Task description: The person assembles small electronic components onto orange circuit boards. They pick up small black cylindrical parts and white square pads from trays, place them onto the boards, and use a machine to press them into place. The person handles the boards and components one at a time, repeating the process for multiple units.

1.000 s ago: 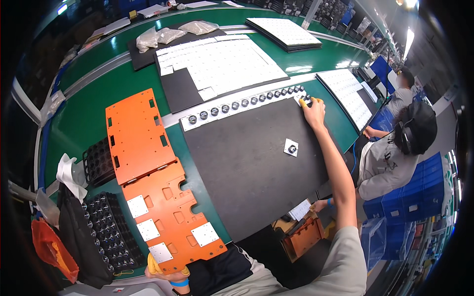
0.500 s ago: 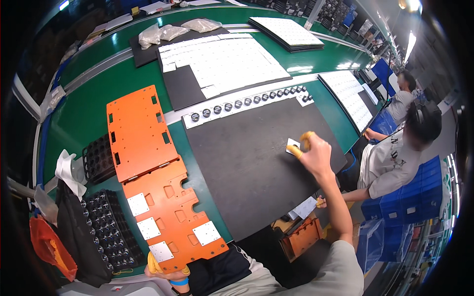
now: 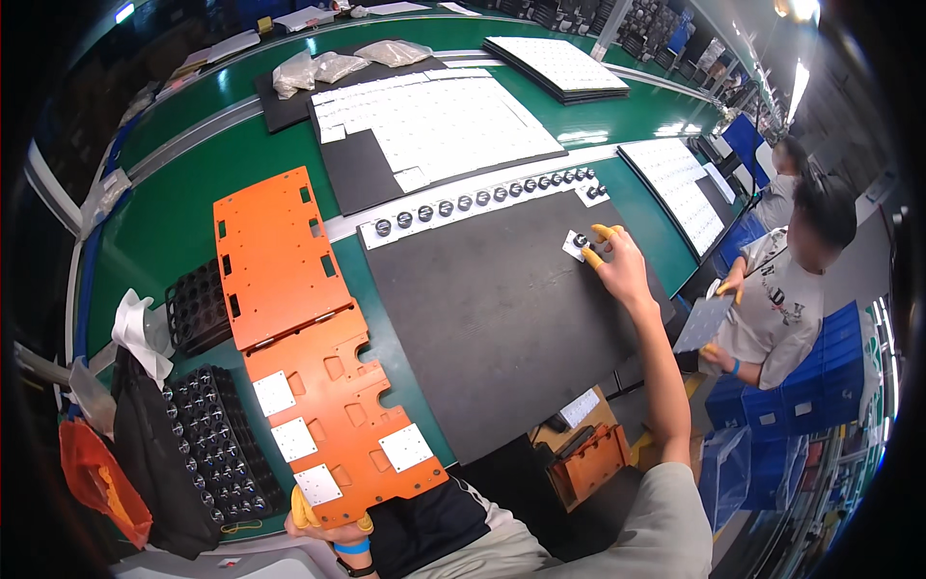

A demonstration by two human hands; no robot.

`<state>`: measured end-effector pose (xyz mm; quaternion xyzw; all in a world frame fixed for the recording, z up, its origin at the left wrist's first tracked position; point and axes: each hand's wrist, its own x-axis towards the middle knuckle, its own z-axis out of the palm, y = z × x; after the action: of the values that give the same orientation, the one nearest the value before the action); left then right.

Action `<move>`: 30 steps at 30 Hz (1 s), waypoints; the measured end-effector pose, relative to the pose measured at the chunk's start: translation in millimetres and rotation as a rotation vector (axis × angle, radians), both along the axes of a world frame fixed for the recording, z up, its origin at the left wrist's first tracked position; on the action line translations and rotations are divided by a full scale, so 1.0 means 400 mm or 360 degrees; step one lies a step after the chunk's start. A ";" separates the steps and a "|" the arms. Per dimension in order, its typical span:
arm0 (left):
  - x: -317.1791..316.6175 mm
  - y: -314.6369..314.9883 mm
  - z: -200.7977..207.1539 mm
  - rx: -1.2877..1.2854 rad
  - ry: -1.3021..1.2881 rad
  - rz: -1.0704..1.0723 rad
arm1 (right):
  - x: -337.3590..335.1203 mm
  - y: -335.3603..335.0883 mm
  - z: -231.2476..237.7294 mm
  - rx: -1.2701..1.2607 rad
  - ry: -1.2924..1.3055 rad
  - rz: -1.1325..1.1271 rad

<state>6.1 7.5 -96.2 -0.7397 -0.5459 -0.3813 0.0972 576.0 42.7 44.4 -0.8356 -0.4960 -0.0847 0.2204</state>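
Note:
My right hand (image 3: 622, 270), with yellow finger covers, is over the right part of a dark flat board (image 3: 482, 318). Thumb and forefinger are spread apart, close beside a small white square plate (image 3: 571, 253) bearing a round black knob (image 3: 581, 240). Down at the lower left, my left hand (image 3: 323, 529) has its yellow-covered fingers wrapped around the near edge of a hinged orange panel (image 3: 362, 454). Several white square plates (image 3: 292, 440) with small holes lie on that panel. Along the board's far edge runs a row of white plates with black knobs (image 3: 445, 207).
Black trays of round parts (image 3: 207, 434) stand left of the panel. Beyond the board lie sheets covered with white plates (image 3: 453, 121) and clear bags (image 3: 338, 66) on the green bench (image 3: 154, 222). At right, a co-worker (image 3: 772, 309) holds a grey plate (image 3: 704, 323).
My right hand and the small plate have shifted slightly away from me; the fingers now stand off the plate, showing its knob. The co-worker has turned and raised a grey plate. My left hand stays put.

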 end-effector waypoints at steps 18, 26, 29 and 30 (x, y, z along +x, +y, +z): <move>0.009 0.013 0.027 0.0018 0.0040 -0.0084 | 0.123 0.130 -0.066 0.0276 -0.0277 -0.0236; 0.005 0.004 0.023 -0.0079 0.0018 -0.0054 | 0.161 0.180 -0.086 0.0294 -0.0558 -0.0243; 0.000 0.003 0.007 -0.0105 0.0011 -0.0043 | 0.165 0.179 -0.088 0.0304 -0.0550 -0.0263; 0.000 0.005 0.003 -0.0099 0.0013 -0.0044 | 0.169 0.175 -0.088 0.0312 -0.0556 -0.0266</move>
<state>6.1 9.5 -95.1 -0.7513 -0.5469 -0.3624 0.0712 643.5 112.6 9.3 -0.8210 -0.4449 -0.2942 0.2035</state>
